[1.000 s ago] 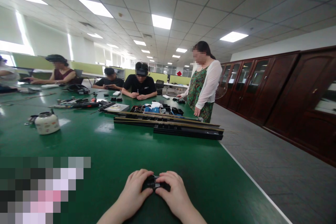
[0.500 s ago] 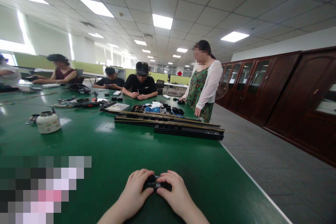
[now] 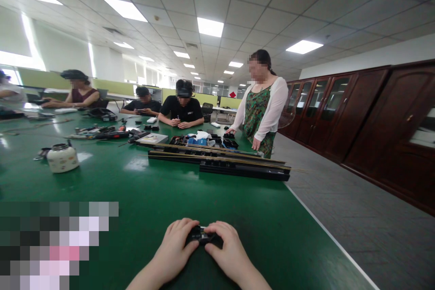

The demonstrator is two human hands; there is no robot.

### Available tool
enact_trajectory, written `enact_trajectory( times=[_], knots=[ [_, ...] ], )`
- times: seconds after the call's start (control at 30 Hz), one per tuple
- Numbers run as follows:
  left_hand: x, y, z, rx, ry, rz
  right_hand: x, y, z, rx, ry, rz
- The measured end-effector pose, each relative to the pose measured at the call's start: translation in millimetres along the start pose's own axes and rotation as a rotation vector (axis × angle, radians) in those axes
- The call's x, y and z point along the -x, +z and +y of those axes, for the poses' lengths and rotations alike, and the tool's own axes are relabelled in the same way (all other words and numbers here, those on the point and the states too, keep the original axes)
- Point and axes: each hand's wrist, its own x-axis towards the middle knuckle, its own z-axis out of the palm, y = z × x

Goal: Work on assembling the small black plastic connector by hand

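Between my two hands, low over the green table [image 3: 190, 199], is a small black plastic part [image 3: 200, 236] with a bit of metal or light colour in its middle. My left hand [image 3: 178, 242] grips its left end, thumb on the near side and fingers curled over the far side. On its right end, my right hand [image 3: 226, 244] holds it the same way. Both palms hide most of the part, so its exact kind cannot be made out.
Ahead lie long black rails [image 3: 244, 171] with thin brass-coloured rods on them. Behind are blue and black parts [image 3: 200, 140] and tools [image 3: 102, 135]. A white jar [image 3: 63, 157] stands left. Several people sit around the table; one person [image 3: 261, 99] stands at its right side.
My hands stay almost still on the black part; the right thumb shifts slightly, showing more of its middle. The standing person's arm has moved a little left over black pieces.
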Motion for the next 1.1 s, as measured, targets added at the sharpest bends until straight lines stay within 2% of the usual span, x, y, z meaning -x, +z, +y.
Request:
enact_trajectory(
  times=[0.4, 0.53, 0.87, 1.1],
  knots=[
    [-0.7, -1.6, 3.0, 0.003, -0.019, 0.002, -1.0, 0.1, 0.5, 0.024, -0.026, 0.01],
    [-0.9, -1.5, 2.5, 0.008, -0.032, -0.007, 0.4, -1.1, -0.6, 0.013, 0.01, 0.015],
    [-1.3, -1.3, 2.8, 0.049, -0.035, 0.012, -2.7, -2.4, 6.0, -0.176, 0.099, 0.026],
    [-0.1, -4.5, 5.0, 0.047, -0.033, 0.007, -3.6, -1.6, 7.3, -0.305, 0.109, 0.03]
  ],
)
